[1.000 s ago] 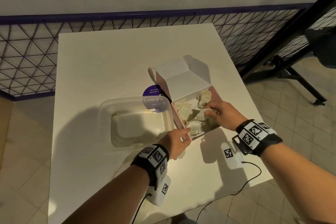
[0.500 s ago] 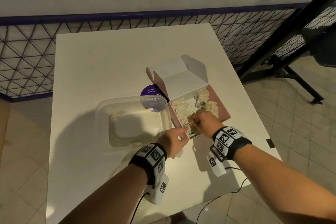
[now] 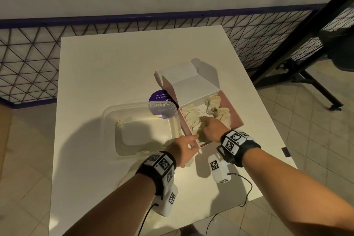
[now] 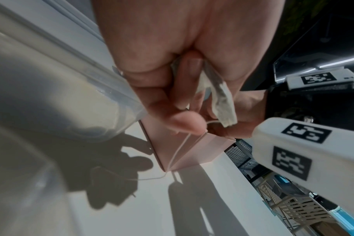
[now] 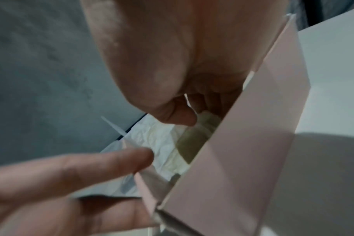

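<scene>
The desk (image 3: 115,63) was the largest thing in view, a white top with its far edge against a mesh fence (image 3: 28,63). Its right edge ran near a black stand (image 3: 287,48) on the tiled floor (image 3: 316,140). The widest room for moving lay over the far half of the desk, beyond the things on it. The near right corner left only a narrow strip between the box and the edge.

A clear tub (image 3: 109,130) sat left of centre. The pink box (image 3: 232,113) lay just beside the tub's right wall, with its white lid flap (image 3: 191,90) standing open toward the far side. A purple disc (image 3: 159,97) lay partly under the tub's far right corner.

The left hand (image 3: 182,149) rested its forefinger on the near left corner of the box. Its grip was clamped on a tea bag (image 4: 220,99) folded into the palm, and the string (image 4: 178,151) trailed down the box corner onto the desk.

The right hand (image 3: 210,130) reached down inside the box among the loose tea bags (image 3: 191,117). Its thumb tip touched one of them, but the blurred wrist view did not show whether that grip had closed on it.
</scene>
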The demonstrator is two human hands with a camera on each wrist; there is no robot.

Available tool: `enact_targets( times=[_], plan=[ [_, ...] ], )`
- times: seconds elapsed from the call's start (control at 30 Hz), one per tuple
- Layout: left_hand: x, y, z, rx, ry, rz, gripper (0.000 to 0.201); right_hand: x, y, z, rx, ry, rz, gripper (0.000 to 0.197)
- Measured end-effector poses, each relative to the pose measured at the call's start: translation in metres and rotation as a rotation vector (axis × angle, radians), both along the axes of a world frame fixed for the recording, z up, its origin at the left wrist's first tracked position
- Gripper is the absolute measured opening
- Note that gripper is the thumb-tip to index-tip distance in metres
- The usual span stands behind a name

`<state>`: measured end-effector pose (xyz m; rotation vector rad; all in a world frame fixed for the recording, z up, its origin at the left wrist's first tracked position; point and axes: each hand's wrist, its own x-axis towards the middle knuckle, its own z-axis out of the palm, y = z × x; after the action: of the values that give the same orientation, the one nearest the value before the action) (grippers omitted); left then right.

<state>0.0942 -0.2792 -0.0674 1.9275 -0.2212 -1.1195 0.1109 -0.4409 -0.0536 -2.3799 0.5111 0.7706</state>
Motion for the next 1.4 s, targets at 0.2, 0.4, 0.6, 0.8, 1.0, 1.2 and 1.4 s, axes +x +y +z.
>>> enact_targets(
  times=[0.2,0.4,0.6,0.8,1.0,1.2,1.4],
  plan=[
    [0.0,0.002,-0.001,-0.003,-0.011,-0.016,0.05,0.007,-0.006,-0.003,0.117,-0.14,-0.217,0.047],
    [-0.001,0.001,0.007,-0.001,-0.017,-0.014,0.047,0.024,0.007,-0.003,0.392,-0.063,-0.427,0.056],
    [0.0,0.004,0.01,-0.054,-0.005,0.016,0.049,0.021,0.01,0.008,0.4,-0.083,-0.399,0.057],
    [0.007,0.029,0.031,-0.238,-0.06,0.273,0.03,-0.015,0.015,0.049,0.306,-0.403,-0.291,0.021],
    [0.003,0.059,0.061,-0.512,0.087,0.391,0.033,-0.065,0.062,0.066,0.699,-0.151,-0.183,0.022],
    [-0.007,0.075,0.072,-0.45,-0.027,0.318,0.037,-0.073,0.069,0.067,0.808,-0.335,-0.396,0.006],
    [-0.007,0.094,0.069,-0.241,-0.171,0.188,0.022,-0.076,0.037,0.082,0.537,-0.396,-0.202,0.012]
  ],
)
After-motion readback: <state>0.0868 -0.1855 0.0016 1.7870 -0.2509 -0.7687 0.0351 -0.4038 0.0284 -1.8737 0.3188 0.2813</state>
